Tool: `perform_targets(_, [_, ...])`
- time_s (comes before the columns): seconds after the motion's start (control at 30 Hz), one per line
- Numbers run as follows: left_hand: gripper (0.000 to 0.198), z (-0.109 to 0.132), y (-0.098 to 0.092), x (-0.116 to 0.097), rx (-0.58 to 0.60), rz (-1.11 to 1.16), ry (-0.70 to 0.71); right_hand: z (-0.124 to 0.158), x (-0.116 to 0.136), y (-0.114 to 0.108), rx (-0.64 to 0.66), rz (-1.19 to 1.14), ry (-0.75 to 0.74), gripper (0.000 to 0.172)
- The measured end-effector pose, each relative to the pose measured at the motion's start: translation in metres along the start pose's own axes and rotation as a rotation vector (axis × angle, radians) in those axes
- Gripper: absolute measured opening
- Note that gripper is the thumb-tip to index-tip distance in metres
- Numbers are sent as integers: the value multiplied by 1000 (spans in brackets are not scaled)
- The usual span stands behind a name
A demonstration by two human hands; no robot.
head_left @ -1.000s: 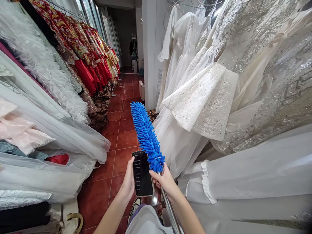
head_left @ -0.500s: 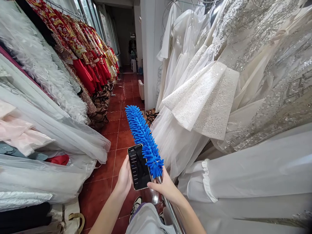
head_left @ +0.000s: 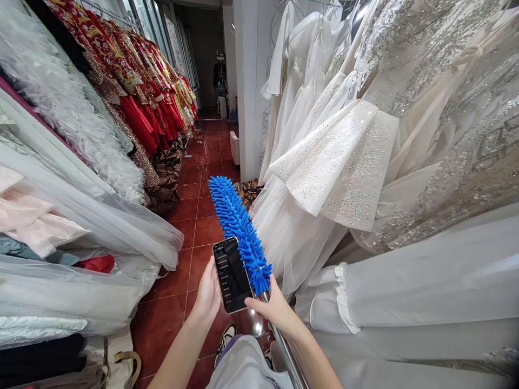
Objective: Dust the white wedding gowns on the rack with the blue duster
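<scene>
A smartphone (head_left: 231, 278) with a dark screen and lines of small light text is held upright in front of me. My left hand (head_left: 210, 292) grips it along its left edge. My right hand (head_left: 272, 309) is closed around the metal handle of a blue microfiber duster (head_left: 242, 232), just under its fluffy head. The right thumb reaches over to the phone's lower right edge. The duster head points forward and leans left, partly behind the phone. Its shiny pole (head_left: 288, 361) runs down along my right forearm. The fingers behind the phone are hidden.
White gowns (head_left: 308, 162) hang close on the right. Red and gold embroidered garments (head_left: 141, 92) and white feathery dresses (head_left: 77, 113) hang on the left, hems reaching into the aisle. A red tiled floor (head_left: 205, 227) leads past a white pillar (head_left: 251, 92) to a dark doorway.
The phone has tilted and risen very slightly, and the text on its screen looks a little shifted. Both hands keep their hold.
</scene>
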State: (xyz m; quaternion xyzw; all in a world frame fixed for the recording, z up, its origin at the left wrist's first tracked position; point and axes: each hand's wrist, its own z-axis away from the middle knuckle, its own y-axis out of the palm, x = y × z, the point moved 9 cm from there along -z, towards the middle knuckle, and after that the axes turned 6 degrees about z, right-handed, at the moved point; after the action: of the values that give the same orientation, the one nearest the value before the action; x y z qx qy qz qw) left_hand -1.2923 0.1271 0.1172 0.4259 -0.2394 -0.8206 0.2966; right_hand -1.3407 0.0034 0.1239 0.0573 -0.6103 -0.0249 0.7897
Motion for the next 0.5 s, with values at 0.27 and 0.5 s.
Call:
perform_targets(0.27, [41, 0, -6, 0, -35, -36, 28, 4, -12, -13, -50, -1, 90, 68])
perform_targets(0.5, [40, 10, -3, 10, 49, -121, -26, 5, -19, -42, -160, -172, 194, 45])
